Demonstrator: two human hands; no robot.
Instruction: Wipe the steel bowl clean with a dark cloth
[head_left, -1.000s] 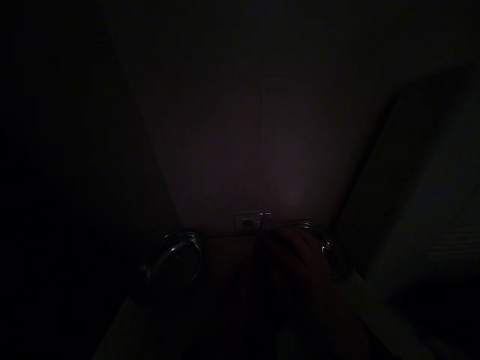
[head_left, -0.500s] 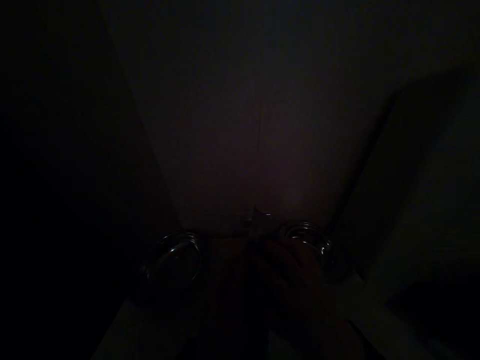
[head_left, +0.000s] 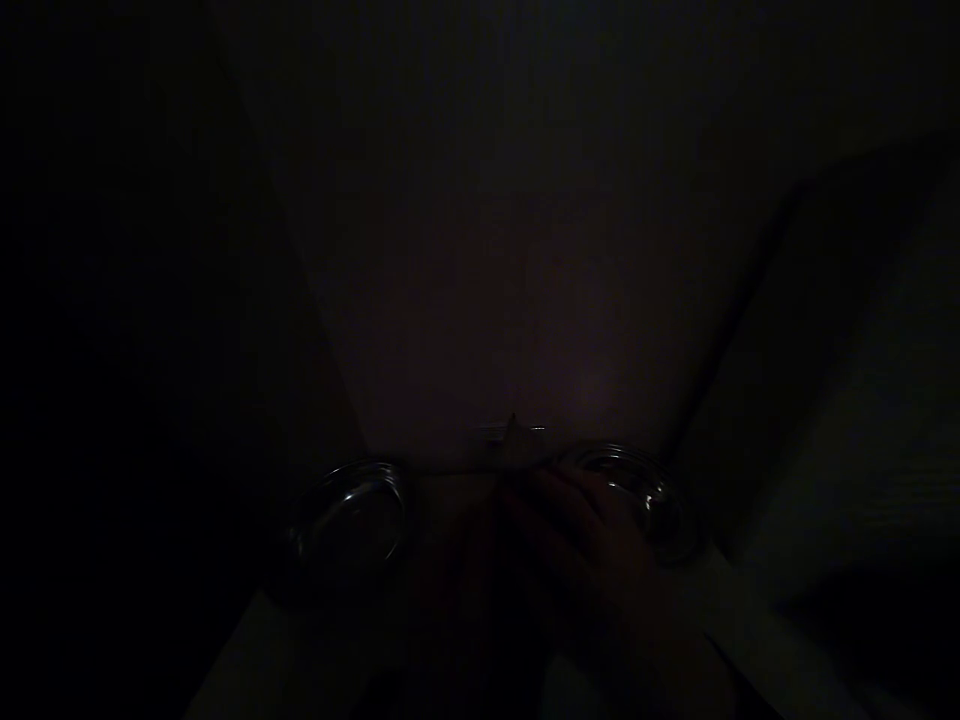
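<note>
Everything is very dark. My right hand (head_left: 592, 560) reaches in from the lower right, its fingers bent and closed toward the middle. Close beside it, my left hand (head_left: 465, 570) is only a faint shape, and its fingers are lost in shadow. A small pointed piece (head_left: 514, 440) sticks up just beyond the fingertips; its kind is too dim to make out. Left of the hands stands a shiny round bowl (head_left: 311, 505). Another shiny round bowl (head_left: 675, 500) is partly hidden behind my right hand.
A pale surface (head_left: 247, 650) lies under the bowls and hands. Beyond it rises a dim flat wall (head_left: 510, 300). At the right, a slanted panel (head_left: 847, 400) with a dark edge closes off the space. A short glinting strip (head_left: 536, 429) sits low against the back.
The picture has become a little darker. Both hands and bowls stay nearly in place; the pointed piece remains at the fingertips.
</note>
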